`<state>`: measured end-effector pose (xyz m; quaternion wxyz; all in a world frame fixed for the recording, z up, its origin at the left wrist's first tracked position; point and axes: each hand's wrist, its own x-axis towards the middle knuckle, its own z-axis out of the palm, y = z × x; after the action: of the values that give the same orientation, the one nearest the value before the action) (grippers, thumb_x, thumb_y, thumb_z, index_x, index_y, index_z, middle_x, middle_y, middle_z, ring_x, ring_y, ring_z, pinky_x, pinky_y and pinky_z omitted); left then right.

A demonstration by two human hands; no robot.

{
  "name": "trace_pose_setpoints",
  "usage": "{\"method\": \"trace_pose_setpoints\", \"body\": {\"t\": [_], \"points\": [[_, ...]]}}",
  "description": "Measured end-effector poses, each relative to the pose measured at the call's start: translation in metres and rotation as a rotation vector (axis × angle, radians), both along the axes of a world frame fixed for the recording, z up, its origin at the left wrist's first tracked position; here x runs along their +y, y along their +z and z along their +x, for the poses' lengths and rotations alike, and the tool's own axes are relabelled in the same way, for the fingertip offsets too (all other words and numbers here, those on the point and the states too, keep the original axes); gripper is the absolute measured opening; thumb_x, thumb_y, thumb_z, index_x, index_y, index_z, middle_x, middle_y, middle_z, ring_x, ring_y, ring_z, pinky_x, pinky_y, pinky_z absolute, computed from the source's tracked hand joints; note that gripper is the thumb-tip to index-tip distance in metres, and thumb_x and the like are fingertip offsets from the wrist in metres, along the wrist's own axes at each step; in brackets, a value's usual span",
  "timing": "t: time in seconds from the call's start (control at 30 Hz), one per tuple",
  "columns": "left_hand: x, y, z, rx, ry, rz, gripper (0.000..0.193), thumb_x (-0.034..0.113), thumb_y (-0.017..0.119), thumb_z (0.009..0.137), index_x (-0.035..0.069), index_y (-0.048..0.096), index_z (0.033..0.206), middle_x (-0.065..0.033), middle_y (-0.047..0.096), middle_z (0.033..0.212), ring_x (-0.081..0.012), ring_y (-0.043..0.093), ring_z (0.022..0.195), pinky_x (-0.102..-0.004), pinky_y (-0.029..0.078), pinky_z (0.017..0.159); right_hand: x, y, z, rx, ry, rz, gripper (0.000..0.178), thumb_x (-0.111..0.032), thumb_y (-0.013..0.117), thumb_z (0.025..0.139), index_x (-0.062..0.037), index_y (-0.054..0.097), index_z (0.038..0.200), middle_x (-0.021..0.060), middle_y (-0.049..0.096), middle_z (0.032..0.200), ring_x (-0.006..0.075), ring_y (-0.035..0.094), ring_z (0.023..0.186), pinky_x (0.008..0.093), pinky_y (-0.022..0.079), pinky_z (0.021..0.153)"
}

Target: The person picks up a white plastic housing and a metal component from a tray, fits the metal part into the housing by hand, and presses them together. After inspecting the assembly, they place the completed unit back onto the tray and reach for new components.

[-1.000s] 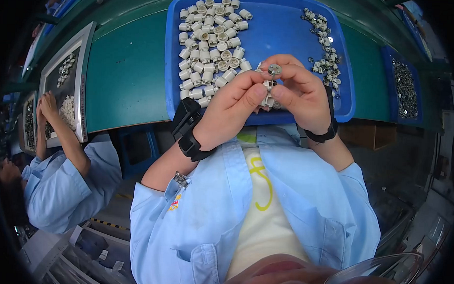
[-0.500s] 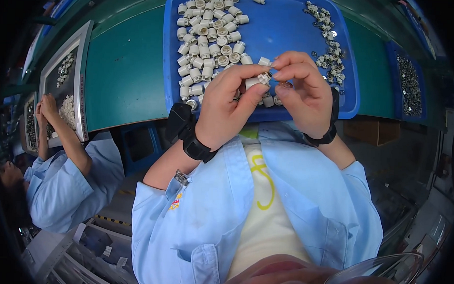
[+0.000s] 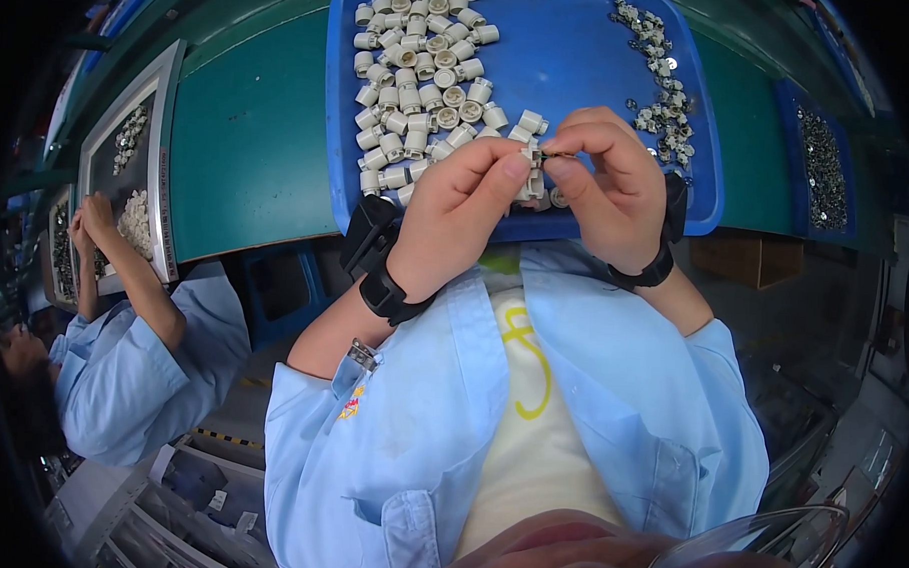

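Head view, I see left hand (image 3: 455, 206) pinching white plastic fitting (image 3: 531, 179) between thumb and forefinger tips, right hand (image 3: 618, 202) fingertips gripping thin metal piece (image 3: 560, 156) just right of it.

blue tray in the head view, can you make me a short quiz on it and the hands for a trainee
1. Multiple choice: where in the blue tray does the big cluster of white cylinders lie?
a) along the right side
b) on the left side
c) only in the far right corner

2. True or false: the left hand is empty.

3. Short answer: which hand is nearer to the small white-and-metal pieces?

Key:
1. b
2. False; its thumb and fingers pinch a white part.
3. The right hand.
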<state>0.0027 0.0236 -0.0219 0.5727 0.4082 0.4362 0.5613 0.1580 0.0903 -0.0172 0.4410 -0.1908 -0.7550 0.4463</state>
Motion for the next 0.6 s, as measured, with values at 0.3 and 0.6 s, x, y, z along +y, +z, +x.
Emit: {"method": "trace_pose_setpoints", "body": {"t": [0.3, 0.6], "points": [[-0.0011, 0.0014, -0.0014, -0.061, 0.022, -0.016, 0.020, 0.021, 0.053, 0.090, 0.003, 0.056, 0.098, 0.0039, 0.052, 0.078, -0.0022, 0.046, 0.069, -0.0162, 0.039, 0.061, -0.0041, -0.0027, -0.0019, 0.043, 0.030, -0.080, 0.010, -0.001, 0.059, 0.080, 0.0007, 0.055, 0.089, 0.0075, 0.052, 0.089, 0.0164, 0.048, 0.084, 0.0268, 0.039, 0.076], [-0.0011, 0.0041, 0.0030, -0.028, 0.099, 0.098, 0.018, 0.016, 0.055, 0.088, 0.001, 0.059, 0.098, 0.0032, 0.055, 0.079, -0.0031, 0.047, 0.070, -0.0174, 0.040, 0.061, -0.0094, -0.0053, -0.0052, 0.088, 0.045, -0.069, 0.011, 0.000, 0.060, 0.079, 0.0006, 0.056, 0.089, 0.0073, 0.054, 0.087, 0.0177, 0.048, 0.084, 0.0272, 0.039, 0.076]]}}
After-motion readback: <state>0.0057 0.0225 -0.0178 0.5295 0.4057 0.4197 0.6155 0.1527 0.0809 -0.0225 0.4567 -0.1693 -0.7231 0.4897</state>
